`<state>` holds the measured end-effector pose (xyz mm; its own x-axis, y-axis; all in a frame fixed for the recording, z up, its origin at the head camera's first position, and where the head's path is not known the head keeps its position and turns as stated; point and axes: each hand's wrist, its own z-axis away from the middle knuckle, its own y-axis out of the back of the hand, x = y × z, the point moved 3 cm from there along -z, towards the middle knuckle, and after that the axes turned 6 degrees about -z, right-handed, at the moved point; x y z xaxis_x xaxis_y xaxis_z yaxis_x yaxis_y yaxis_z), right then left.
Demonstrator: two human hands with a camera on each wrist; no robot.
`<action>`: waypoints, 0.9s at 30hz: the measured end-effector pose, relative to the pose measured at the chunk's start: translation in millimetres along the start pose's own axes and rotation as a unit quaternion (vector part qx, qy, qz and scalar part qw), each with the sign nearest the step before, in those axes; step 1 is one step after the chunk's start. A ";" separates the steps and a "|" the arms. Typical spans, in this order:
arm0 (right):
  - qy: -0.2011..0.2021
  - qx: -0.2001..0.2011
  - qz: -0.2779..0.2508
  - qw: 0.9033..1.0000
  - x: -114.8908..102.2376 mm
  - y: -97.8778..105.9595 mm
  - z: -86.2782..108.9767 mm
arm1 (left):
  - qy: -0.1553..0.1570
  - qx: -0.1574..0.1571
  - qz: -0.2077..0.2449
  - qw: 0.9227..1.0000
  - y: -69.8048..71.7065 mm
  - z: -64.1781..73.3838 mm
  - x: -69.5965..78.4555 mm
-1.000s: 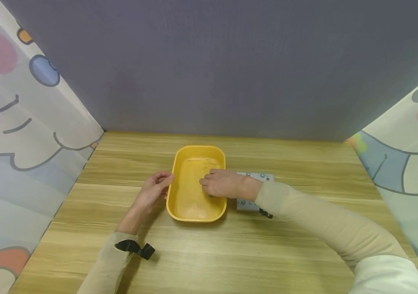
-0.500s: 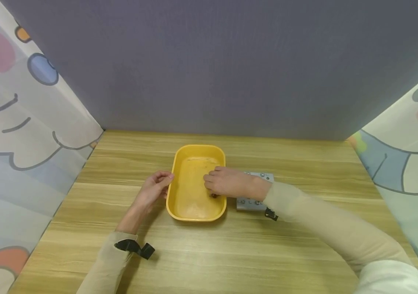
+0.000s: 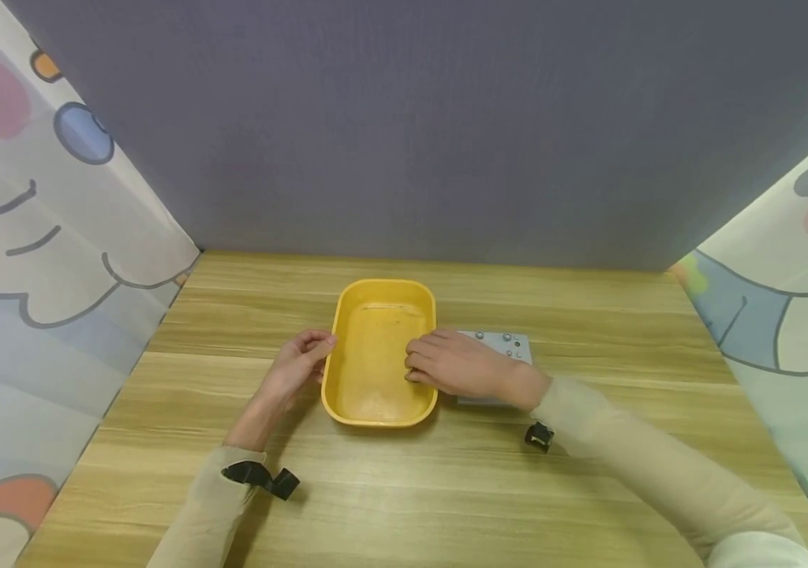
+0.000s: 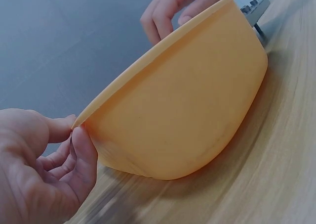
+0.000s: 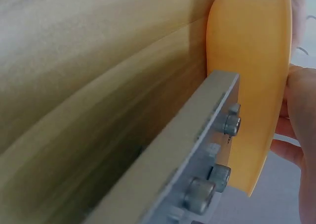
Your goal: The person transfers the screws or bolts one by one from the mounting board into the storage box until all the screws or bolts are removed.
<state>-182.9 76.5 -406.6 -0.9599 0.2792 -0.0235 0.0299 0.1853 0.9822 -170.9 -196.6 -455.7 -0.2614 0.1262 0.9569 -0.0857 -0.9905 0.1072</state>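
A yellow tray (image 3: 379,414) with rounded corners and a raised rim lies on the wooden table. My left hand (image 3: 299,364) pinches its left rim between thumb and fingers, plainly seen beside the tray wall (image 4: 173,110) in the left wrist view. Over the right rim reaches my right hand (image 3: 457,364), its bent fingers inside the tray. A small dark spot shows by those fingertips; whether they hold anything cannot be made out. Right of the tray, partly under the right hand and wrist, is a grey metal plate (image 3: 499,342) with several screws (image 5: 200,195) standing up from it.
The wooden tabletop (image 3: 404,497) spreads around the tray and plate. A dark grey panel (image 3: 404,134) rises at the back edge. Cartoon-printed curtains (image 3: 56,260) hang on both sides. A black strap (image 3: 259,477) is around the left sleeve.
My right hand has drawn back to the right, from the tray's inside toward its right rim, and its forearm has swung nearer me. My left hand and the tray have stayed put.
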 end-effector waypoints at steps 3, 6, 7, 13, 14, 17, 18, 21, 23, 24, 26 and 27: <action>-0.018 0.012 -0.022 1.000 -0.7 2.0 3.3 | -0.002 0.000 -0.003 1.000 -0.5 0.1 0.5; -0.034 0.020 -0.042 0.998 -0.9 3.3 8.8 | -0.004 -0.002 -0.005 1.000 -1.0 0.3 1.1; -0.038 0.025 -0.046 0.998 -0.9 3.8 10.9 | -0.005 -0.002 -0.006 1.000 -1.2 0.4 1.3; -0.081 0.058 -0.060 0.993 -2.2 2.4 28.9 | -0.004 -0.002 -0.006 1.000 -1.6 0.5 1.5; -0.090 0.063 -0.066 0.992 -2.5 1.5 32.3 | -0.004 -0.002 -0.007 1.000 -1.6 0.5 1.7; -0.113 0.082 -0.086 0.986 -3.0 -1.5 41.1 | -0.003 0.000 -0.005 1.000 -1.7 0.3 1.9; -0.120 0.088 -0.092 0.985 -3.1 -2.4 43.6 | -0.003 0.001 -0.004 1.000 -1.8 0.3 1.9; -0.139 0.097 -0.100 0.981 -3.6 -4.5 50.4 | -0.003 0.002 -0.002 1.000 -1.7 0.8 2.0; -0.148 0.099 -0.100 0.979 -4.1 -5.8 54.3 | -0.003 0.002 -0.002 1.000 -1.5 1.2 1.9; -0.149 0.101 -0.099 0.979 -4.3 -6.6 55.9 | -0.003 0.002 -0.003 1.000 -1.3 1.5 1.8; -0.150 0.107 -0.093 0.979 -4.9 -8.2 59.6 | -0.002 0.001 -0.004 1.000 -1.0 2.0 1.5; -0.147 0.111 -0.089 0.979 -5.3 -9.0 61.2 | -0.002 0.001 -0.004 1.000 -0.9 2.3 1.3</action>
<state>-161.1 131.0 -426.7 -0.8343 0.4774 -0.2757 -0.0392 0.4473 0.8935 -169.0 -195.7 -454.0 -0.2567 0.1346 0.9571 -0.0858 -0.9895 0.1161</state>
